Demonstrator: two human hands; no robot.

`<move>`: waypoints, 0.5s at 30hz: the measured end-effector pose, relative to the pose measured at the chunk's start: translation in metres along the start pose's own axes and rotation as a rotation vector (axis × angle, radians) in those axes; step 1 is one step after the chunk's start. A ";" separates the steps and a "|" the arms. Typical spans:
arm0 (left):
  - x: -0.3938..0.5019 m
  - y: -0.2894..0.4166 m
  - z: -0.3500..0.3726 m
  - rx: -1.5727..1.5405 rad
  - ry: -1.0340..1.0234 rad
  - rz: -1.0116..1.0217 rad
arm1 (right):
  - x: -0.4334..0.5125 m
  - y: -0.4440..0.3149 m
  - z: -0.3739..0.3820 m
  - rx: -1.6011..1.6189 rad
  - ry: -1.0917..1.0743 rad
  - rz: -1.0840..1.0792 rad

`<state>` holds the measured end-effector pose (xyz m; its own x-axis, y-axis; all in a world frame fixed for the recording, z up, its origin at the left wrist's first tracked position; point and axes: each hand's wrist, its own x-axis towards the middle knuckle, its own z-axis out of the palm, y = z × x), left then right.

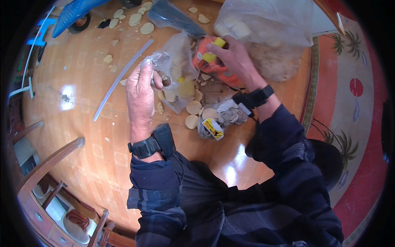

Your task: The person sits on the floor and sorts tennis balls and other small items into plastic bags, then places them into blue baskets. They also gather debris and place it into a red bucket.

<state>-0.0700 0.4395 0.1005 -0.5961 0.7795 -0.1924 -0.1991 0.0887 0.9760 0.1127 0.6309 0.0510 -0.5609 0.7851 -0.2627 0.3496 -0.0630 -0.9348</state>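
Note:
My left hand point(140, 89) grips the gathered top of a clear plastic bag point(188, 58) between thumb and fingers. Through the lower part of that bag, a yellow piece point(186, 89) and pale shapes show. To its right, my right hand point(233, 55) pinches a bright yellow block-like object point(215, 51). That hand is slightly blurred and hovers over an orange-red item point(230, 77), whose kind I cannot make out. Pale round discs point(193, 107) lie on the floor just below, beside a crumpled plastic bag point(213, 128) bearing a yellow printed label.
A large translucent bag point(271, 43) of pale material stands at the upper right. A long translucent strip point(123, 80) lies left of my left hand. More discs point(135, 19) and broken bits are scattered at the top. Wooden chairs point(52, 163) line the left; a patterned rug or cloth point(339, 92) the right.

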 end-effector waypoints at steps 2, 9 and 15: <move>-0.004 0.002 0.000 0.017 0.009 -0.002 | -0.003 -0.008 0.031 0.049 0.000 0.043; -0.013 0.006 -0.008 0.137 0.028 0.017 | 0.014 0.064 0.049 -0.200 -0.001 0.020; -0.010 0.006 -0.017 -0.029 0.075 0.032 | -0.040 0.176 -0.088 -0.746 0.368 0.337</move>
<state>-0.0785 0.4218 0.1064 -0.6585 0.7332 -0.1698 -0.2011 0.0459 0.9785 0.2629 0.6428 -0.0822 -0.1092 0.9531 -0.2823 0.9208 -0.0100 -0.3898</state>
